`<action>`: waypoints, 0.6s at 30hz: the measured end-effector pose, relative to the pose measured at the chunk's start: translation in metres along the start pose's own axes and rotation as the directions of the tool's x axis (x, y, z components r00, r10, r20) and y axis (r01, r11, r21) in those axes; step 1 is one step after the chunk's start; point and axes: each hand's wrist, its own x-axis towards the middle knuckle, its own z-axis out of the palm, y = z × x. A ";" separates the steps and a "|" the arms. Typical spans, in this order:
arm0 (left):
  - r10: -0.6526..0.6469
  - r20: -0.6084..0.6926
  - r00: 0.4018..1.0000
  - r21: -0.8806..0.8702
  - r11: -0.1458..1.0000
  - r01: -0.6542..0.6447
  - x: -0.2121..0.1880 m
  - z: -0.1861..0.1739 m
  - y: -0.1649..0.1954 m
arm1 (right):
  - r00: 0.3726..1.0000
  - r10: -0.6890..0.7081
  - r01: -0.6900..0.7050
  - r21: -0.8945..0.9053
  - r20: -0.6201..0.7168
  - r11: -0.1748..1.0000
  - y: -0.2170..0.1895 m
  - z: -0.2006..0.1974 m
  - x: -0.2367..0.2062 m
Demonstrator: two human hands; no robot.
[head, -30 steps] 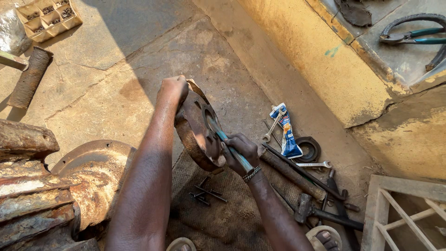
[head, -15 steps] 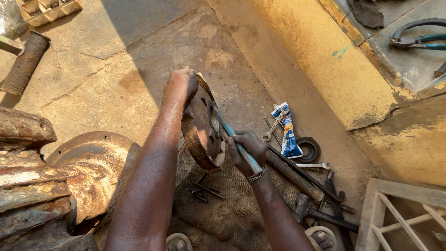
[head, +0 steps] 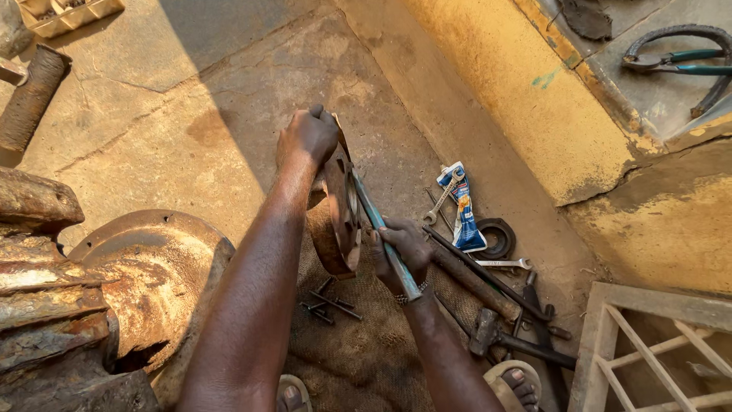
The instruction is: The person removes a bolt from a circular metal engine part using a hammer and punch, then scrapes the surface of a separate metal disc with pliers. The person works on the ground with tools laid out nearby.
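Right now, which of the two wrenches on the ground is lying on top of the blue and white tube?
The upper wrench, slanting across the top end of the blue and white tube. The other wrench lies flat on the concrete below, beside the black ring.

Rusty disc [head: 339, 210] slightly more upright.

I am squatting in an open-air repair yard, a rough mechanic's workshop on bare cracked concrete floor [head: 191, 84]. Steel spanners [head: 442, 200], a hammer [head: 488, 334] and long iron bars [head: 488, 276] lie scattered to my right by a worn yellow painted wall [head: 526, 91]. A big rusty cast-iron motor housing [head: 91, 290] sits at my left, loose bolts [head: 329, 304] on brown sacking [head: 366, 351] near my feet.
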 end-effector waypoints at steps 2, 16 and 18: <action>0.083 -0.088 0.993 0.045 0.996 -0.079 -0.002 0.000 0.003 | 0.987 0.066 -0.055 -0.074 0.148 0.996 0.002 0.004 -0.001; 0.146 -0.159 0.976 0.013 0.989 -0.146 -0.044 0.003 0.000 | 0.993 0.052 -0.052 -0.010 0.104 0.999 -0.022 -0.018 0.001; 0.155 -0.149 0.977 0.003 0.988 -0.156 -0.047 0.003 0.003 | 0.987 0.103 -0.105 0.011 0.126 0.994 -0.023 -0.019 -0.001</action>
